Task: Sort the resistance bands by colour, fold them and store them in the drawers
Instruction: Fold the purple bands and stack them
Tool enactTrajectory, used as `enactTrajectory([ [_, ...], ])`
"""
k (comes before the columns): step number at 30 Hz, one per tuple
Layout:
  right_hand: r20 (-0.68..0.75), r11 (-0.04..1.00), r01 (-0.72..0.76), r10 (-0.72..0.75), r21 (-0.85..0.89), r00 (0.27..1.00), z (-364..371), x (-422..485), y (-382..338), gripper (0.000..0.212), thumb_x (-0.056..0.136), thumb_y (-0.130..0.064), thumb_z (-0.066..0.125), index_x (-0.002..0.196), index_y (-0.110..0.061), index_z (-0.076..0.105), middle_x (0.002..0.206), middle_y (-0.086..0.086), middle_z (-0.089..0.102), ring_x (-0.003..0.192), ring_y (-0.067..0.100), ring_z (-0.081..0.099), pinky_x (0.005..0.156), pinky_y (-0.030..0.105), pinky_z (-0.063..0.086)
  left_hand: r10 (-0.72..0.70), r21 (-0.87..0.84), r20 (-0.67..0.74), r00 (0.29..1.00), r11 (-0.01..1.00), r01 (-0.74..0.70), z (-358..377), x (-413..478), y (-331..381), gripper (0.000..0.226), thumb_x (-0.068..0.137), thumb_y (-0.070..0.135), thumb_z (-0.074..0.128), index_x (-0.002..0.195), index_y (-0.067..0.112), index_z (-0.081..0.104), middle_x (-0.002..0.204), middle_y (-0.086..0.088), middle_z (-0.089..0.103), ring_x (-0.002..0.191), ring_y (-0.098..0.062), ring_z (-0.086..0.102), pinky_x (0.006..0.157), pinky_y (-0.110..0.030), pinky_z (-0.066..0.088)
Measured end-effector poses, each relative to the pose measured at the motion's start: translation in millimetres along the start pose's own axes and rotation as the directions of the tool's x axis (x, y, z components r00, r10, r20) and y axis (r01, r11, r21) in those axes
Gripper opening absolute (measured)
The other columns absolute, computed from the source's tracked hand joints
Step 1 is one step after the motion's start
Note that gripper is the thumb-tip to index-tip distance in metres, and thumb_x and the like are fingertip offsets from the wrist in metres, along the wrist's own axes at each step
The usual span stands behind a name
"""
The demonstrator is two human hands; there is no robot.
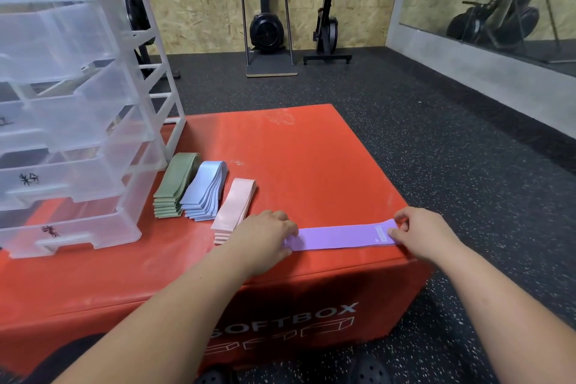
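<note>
Sorting looked largely done. Three flat piles of folded bands sat side by side on the red soft box (280, 150): the green stack (174, 184), the blue stack (205, 190) just beside it, and a shorter pink stack (235, 206) nearest the person.

The purple band (339, 237) was the one in hand. It lay stretched flat along the near edge of the box and was not yet folded. The left hand (265, 234) had its grip closed over the band's left end, fingers bent down onto it. The right hand (417, 232) pinched the right end, by the label, between thumb and fingers.

The clear drawer unit (78, 121) stood at the left of the box. None of the three piles had gone into it, and whether its drawers held anything could not be told. Folding the purple band and storing every colour appeared to be what was left.
</note>
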State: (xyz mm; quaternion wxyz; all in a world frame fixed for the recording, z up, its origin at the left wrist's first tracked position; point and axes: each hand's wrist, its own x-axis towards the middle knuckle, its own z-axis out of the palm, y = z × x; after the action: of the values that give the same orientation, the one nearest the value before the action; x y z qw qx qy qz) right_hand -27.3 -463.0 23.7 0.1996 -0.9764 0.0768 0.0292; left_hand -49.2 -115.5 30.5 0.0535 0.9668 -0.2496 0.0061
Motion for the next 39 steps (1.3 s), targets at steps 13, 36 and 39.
enactTrajectory([
  [13, 0.034, 0.988, -0.131, 0.128, 0.088, 0.991, 0.1, -2.9, -12.0, 0.014, 0.082, -0.027, 0.085, 0.078, -0.026, 0.072, 0.088, 0.0, 0.075, 0.089, 0.025, 0.07, 0.078, 0.032, 0.053, -0.021, -0.046, 0.015, 1.0, 0.999, 0.021, 1.1, 1.7, 0.6, 0.034, 0.091, 0.035, 0.07, 0.125, 0.033, 0.064, 0.121, 0.006, 0.058, 0.112, -0.022, 0.054, 0.096, -0.04, 0.049],
  [36, -0.117, 0.848, 0.075, -0.015, 0.525, 0.993, -42.1, -21.0, -43.8, 0.048, 0.071, -0.007, 0.075, 0.115, -0.027, 0.072, 0.075, -0.004, 0.077, 0.063, 0.016, 0.067, 0.078, 0.043, 0.061, -0.116, -0.42, -0.12, 0.986, 0.906, 0.056, -17.4, 13.6, 19.6, 0.019, 0.098, 0.033, 0.069, 0.115, 0.028, 0.075, 0.111, 0.009, 0.066, 0.1, -0.009, 0.062, 0.093, -0.034, 0.052],
  [39, -0.12, 0.802, 0.154, -0.104, 0.578, 0.987, -35.1, -27.3, -67.5, 0.048, 0.072, -0.005, 0.077, 0.116, -0.026, 0.073, 0.077, -0.005, 0.077, 0.064, 0.014, 0.069, 0.084, 0.045, 0.058, -0.253, -0.704, -0.103, 0.962, 0.702, 0.109, -36.2, 17.0, 37.1, 0.015, 0.101, 0.028, 0.069, 0.113, 0.023, 0.076, 0.097, 0.009, 0.077, 0.086, -0.006, 0.071, 0.084, -0.026, 0.057],
])
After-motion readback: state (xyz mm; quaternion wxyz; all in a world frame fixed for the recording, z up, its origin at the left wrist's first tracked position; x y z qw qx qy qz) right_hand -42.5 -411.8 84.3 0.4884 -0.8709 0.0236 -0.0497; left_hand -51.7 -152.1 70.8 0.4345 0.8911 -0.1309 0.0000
